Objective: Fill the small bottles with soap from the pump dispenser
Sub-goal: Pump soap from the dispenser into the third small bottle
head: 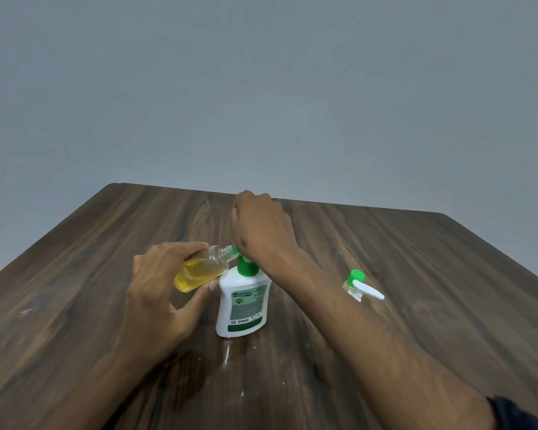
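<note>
Left hand (156, 293) grips tilted small bottle (199, 271) at pump dispenser (244, 301) nozzle. Right hand (261, 228) presses pump, fingers curled. Mouth slipping off nozzle would spill soap

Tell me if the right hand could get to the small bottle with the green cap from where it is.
Probably yes. The right hand presses the pump dispenser, and the green-capped bottle stands apart on the table just right of that forearm, with nothing between them. The hand would first have to let go of the pump.
</note>
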### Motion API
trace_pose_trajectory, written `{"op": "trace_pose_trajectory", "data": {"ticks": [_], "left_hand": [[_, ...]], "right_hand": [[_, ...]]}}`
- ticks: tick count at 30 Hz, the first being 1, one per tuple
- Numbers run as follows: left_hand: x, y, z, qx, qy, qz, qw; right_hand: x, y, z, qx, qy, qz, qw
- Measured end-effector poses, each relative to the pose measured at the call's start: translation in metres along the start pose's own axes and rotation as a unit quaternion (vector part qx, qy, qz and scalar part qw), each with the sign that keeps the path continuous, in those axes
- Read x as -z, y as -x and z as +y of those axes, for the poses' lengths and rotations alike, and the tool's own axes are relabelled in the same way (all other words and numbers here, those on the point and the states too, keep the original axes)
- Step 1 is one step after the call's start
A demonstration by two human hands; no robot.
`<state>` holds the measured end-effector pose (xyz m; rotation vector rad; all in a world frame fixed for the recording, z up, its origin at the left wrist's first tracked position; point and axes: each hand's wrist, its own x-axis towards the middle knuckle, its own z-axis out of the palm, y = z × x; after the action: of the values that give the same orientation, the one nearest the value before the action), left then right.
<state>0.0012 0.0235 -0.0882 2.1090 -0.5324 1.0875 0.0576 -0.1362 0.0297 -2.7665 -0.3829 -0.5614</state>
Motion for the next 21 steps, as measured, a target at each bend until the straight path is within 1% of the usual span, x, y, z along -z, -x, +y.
{"op": "trace_pose_trajectory", "data": {"ticks": [3,7,11,13,17,21], "left_hand": [[0.0005,0.0011,-0.0001,0.003,0.001,0.008,1.000],[-0.0003,-0.0002,0.0007,-0.003,-0.004,0.008,1.000],[-0.0003,0.0002,0.0012,-0.004,-0.001,0.009,1.000],[-0.0006,0.0006,0.0014,-0.005,-0.003,0.010,1.000],[-0.0008,0.0004,0.0000,0.000,-0.007,0.004,1.000],[-0.0002,0.0004,0.0029,-0.002,-0.006,0.011,1.000]], "right_hand": [[0.0022,-0.0023,-0.0008,0.005,0.005,0.006,1.000],[-0.0017,-0.0011,0.0018,-0.015,-0.010,0.002,1.000],[0.0023,-0.0008,-0.0001,0.007,0.006,0.013,1.000],[0.0018,-0.0012,0.0009,0.004,0.004,0.021,1.000],[-0.0019,0.0012,0.0013,-0.002,-0.007,0.000,1.000],[0.0032,-0.0008,0.0017,0.011,0.000,0.016,1.000]]}}
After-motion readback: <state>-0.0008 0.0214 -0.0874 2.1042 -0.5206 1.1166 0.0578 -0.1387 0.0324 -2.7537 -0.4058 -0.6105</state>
